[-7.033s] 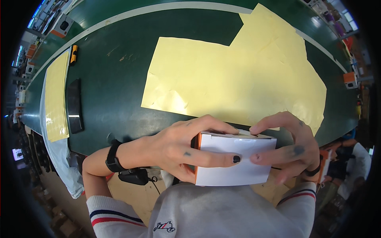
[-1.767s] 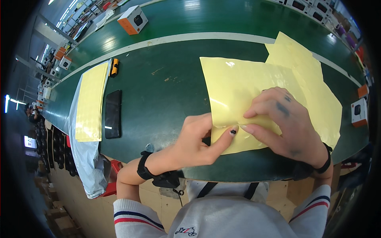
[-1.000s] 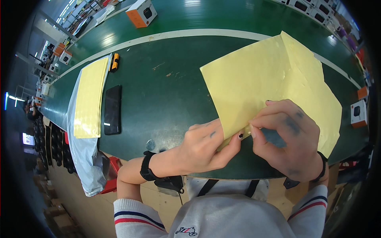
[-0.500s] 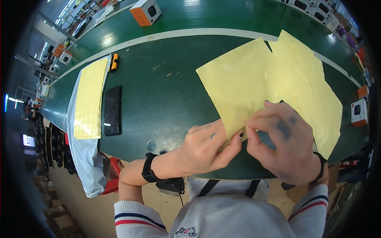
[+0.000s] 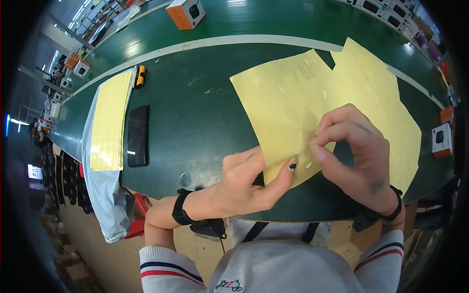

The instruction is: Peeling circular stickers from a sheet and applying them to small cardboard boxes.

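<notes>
My left hand grips the lower edge of a yellow sheet, its thumb lying on top and the other fingers behind. The sheet is slightly curved and raised toward me. My right hand has its thumb and forefinger pinched together just over the sheet's lower right part. Whatever sits between those fingertips is too small to make out. Beneath and to the right, more yellow sheet material with an uneven edge lies on the dark green table.
At the left, a stack of yellow sheets rests on a grey-white plastic bag overhanging the table edge. Beside it lie a black phone and an orange-black tool. Orange-white boxes stand on the green belt and far right.
The sheet in my left hand has tipped and shifted left, showing more of its face. My right hand has turned and risen slightly, its pinch moving up and right. The belt box moved right.
</notes>
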{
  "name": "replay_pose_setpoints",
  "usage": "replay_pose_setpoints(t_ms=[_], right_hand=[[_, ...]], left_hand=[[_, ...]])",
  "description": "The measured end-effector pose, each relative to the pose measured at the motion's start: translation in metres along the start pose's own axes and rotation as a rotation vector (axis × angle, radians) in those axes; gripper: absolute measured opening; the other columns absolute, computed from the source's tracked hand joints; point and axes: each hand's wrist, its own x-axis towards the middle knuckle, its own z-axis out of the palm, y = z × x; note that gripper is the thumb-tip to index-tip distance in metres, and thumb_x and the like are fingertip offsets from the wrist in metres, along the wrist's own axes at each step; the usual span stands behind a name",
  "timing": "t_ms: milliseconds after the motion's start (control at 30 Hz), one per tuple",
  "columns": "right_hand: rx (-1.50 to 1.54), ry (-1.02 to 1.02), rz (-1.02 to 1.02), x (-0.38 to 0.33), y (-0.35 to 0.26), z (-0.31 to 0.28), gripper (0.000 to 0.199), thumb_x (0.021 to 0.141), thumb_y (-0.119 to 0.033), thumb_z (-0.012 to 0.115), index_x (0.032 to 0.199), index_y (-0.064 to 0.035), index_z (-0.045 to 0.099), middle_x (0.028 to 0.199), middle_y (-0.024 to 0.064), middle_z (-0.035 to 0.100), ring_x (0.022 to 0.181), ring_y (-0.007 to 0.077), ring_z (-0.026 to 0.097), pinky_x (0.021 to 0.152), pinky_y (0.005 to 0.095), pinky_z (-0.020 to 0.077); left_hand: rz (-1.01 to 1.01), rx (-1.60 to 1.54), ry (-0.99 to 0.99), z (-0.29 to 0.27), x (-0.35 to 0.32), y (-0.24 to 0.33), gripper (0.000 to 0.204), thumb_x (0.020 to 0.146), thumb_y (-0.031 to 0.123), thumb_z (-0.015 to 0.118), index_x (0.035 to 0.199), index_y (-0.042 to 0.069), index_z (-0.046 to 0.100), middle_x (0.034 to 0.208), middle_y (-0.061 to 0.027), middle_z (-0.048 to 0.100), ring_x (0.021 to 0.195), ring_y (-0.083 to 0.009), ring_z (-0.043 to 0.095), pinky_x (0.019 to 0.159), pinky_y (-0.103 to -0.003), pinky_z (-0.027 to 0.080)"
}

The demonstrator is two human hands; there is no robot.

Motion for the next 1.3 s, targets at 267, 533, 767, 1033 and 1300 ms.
replay_pose_setpoints(t_ms=[267,533,767,1033,1300], right_hand=[[0.026,-0.068,0.068,0.000,0.000,-0.004,0.011,0.073,0.005,0.062,0.082,-0.0010,0.061,0.092,0.0086,0.056,0.086,0.0148,0.055,0.076,0.0254,0.0428],[0.390,0.005,0.203,0.006,0.013,-0.015,0.007,0.080,0.000,0.063,0.086,0.0020,0.063,0.093,0.0071,0.059,0.084,0.0125,0.057,0.073,0.0229,0.0461],[0.497,-0.009,0.353,0.016,0.022,-0.039,0.007,0.082,0.000,0.062,0.088,0.0044,0.063,0.095,0.0067,0.058,0.086,0.0114,0.055,0.075,0.0231,0.0458],[0.471,-0.015,0.514,-0.009,0.057,-0.042,0.004,0.083,0.001,0.060,0.085,0.0023,0.062,0.092,0.0052,0.058,0.084,0.0108,0.055,0.072,0.0215,0.0442],[0.621,0.048,0.550,-0.020,0.063,-0.035,0.006,0.080,0.004,0.062,0.085,0.0027,0.064,0.093,0.0079,0.059,0.085,0.0142,0.057,0.075,0.0255,0.0474]], left_hand=[[-0.130,-0.080,-0.028,-0.001,0.001,0.002,0.021,0.077,0.000,0.063,0.098,-0.003,0.061,0.075,-0.0081,0.065,0.056,-0.0113,0.060,0.049,-0.023,0.045],[-0.282,-0.285,-0.019,-0.002,0.003,-0.005,0.023,0.082,0.001,0.061,0.104,-0.004,0.057,0.082,-0.0059,0.067,0.069,-0.0065,0.062,0.059,-0.021,0.050],[-0.726,-0.349,-0.245,-0.032,0.006,-0.020,0.028,0.086,0.015,0.063,0.104,-0.005,0.059,0.081,-0.0070,0.067,0.065,-0.0066,0.060,0.056,-0.021,0.048],[-0.691,0.140,-0.469,-0.109,0.110,-0.085,0.023,0.085,0.017,0.063,0.091,-0.005,0.062,0.072,-0.0081,0.065,0.065,-0.0111,0.063,0.060,-0.026,0.052],[-0.264,1.064,0.163,-0.131,0.234,-0.264,0.061,0.075,0.033,0.071,0.126,0.012,0.044,0.120,-0.0308,0.043,0.105,-0.0454,0.051,0.086,-0.046,0.047]])
